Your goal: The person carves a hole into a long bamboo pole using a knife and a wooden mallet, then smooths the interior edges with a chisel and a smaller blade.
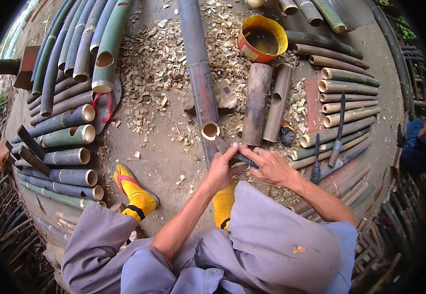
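Observation:
A long dark bamboo pole (196, 63) runs from the far edge toward me, with a pale-rimmed hole (210, 130) cut in its near part. Just by the hole's right edge is the short grey blade of a knife (221, 145) with a dark handle. My left hand (223, 166) is closed around the tool near its blade, thumb and finger pinched along it. On the handle end, the fingers of my right hand (267, 165) are closed too. Whether the blade touches the bamboo, I cannot tell. Under the pole lies a wooden block (227, 102).
Cut bamboo tubes lie stacked left (71, 160) and right (347, 88). A yellow-and-red bucket (276, 53) of dark liquid stands beyond a log (257, 103) and a holed bamboo piece (277, 105). Wood chips (154, 63), a tape measure (287, 135) and long-bladed tools (338, 130) lie about.

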A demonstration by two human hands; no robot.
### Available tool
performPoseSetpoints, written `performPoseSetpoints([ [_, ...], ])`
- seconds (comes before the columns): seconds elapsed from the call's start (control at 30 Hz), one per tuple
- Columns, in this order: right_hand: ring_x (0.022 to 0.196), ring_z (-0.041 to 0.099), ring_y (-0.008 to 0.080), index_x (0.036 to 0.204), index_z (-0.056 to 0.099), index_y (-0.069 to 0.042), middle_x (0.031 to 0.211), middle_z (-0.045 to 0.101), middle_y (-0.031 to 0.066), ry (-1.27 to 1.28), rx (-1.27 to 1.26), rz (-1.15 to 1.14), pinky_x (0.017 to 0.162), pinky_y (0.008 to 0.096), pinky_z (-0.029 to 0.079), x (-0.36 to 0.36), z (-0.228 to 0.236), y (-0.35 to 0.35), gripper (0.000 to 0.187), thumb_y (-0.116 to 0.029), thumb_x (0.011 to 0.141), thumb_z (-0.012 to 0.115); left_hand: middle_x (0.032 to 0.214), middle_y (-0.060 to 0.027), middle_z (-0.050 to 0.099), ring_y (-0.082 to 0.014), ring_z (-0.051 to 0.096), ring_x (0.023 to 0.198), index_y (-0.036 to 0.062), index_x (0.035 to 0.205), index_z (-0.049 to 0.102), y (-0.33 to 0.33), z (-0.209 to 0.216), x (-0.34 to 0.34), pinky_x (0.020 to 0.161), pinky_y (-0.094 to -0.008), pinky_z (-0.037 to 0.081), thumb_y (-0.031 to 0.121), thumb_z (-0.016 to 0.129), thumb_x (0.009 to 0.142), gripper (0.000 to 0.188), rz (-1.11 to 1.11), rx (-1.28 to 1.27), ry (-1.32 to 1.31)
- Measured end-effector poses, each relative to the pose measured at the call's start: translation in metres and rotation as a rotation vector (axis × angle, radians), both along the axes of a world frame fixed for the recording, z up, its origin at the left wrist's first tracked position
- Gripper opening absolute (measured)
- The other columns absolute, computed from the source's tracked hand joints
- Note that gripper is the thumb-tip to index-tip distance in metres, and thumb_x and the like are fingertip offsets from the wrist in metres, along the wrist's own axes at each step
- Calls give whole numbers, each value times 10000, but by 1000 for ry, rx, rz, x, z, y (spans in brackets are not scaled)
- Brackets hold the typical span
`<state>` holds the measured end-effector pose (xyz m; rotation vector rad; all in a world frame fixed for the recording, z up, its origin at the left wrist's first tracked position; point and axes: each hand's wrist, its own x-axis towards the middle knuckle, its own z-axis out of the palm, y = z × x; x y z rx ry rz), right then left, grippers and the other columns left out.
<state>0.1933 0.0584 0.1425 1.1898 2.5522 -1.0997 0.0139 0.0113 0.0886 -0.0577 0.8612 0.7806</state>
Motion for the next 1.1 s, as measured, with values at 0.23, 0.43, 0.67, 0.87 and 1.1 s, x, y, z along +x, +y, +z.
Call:
performPoseSetpoints([
  [0.23,790,665,269,1411,393,-250,985,646,113,-279,335,501,651,379,542,-11,-5,62,563,-173,870,531,1295,-153,510,-265,496,1218,-17,1252,480,13,-28,22,1084,-424,392,285,463,990,400,406,-82,-334],
  [0.43,730,661,306,1407,396,-259,886,654,142,-320,64,532,643,421,535,-22,-3,85,640,-174,808,604,1264,-132,534,-248,503,1207,-6,1219,501,19,-7,21,1087,-418,390,271,478,986,363,464,-263,-255],
  [0.67,669,666,346,1412,373,-204,761,652,178,-78,-258,168,626,456,553,-26,-33,39,681,-149,782,625,1028,-142,635,-232,629,969,-7,1052,588,25,-4,-21,840,-365,565,246,474,987,285,15,-344,55],
  [0.87,752,656,415,1359,387,-68,857,642,271,189,-526,-499,708,489,544,-71,-34,-30,607,-117,788,589,897,-113,640,-230,641,854,5,1006,587,44,-4,-51,796,-407,552,278,486,943,298,-535,-247,415],
  [1.1,792,645,369,1351,436,-112,857,638,214,-100,-98,-266,708,497,509,-43,-18,15,553,-137,821,593,952,-145,636,-282,637,869,-19,1038,568,56,-32,-22,843,-422,529,244,452,955,299,-348,-57,343],
])
